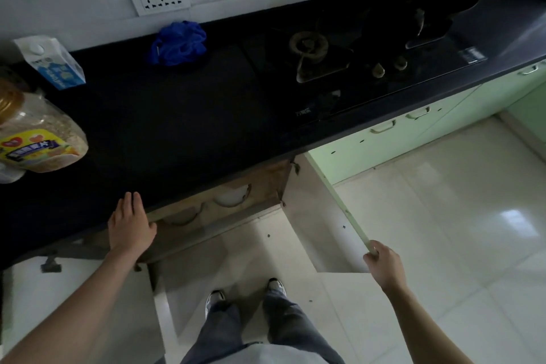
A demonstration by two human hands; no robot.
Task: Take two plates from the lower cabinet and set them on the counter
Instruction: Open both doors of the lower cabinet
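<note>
plates point(230, 200) sit inside the lower cabinet point(266, 183), one white rim showing in a rack just under the bench point(177, 127) lip; a second curved rim beside it on the left is too dim to call a plate. none on the bench yet, so the task looks barely begun, the step in hand being opening up and reaching in. right grip point(381, 260) is clenched round the top outer corner of the open cabinet door point(310, 230), likely holding it swung wide so the opening is clear for the reach. left grip point(131, 224) is released, fingers straight, palm down on the front edge of the bench, grasping nothing, probably bracing for a bend toward the shelf. plates lie between the two grips, nearer the left one: just right of it and deeper in under the lip, not touching it; well apart from the right grip, which is out at the door's far end. next move likely needs a crouch, since the lip hides most of the rack from above. landing space on the bench looks fine: blue cloth point(177, 43), milk carton point(50, 62) and oats jar point(38, 136) sit back or far left, stove point(322, 50) to the right.
</note>
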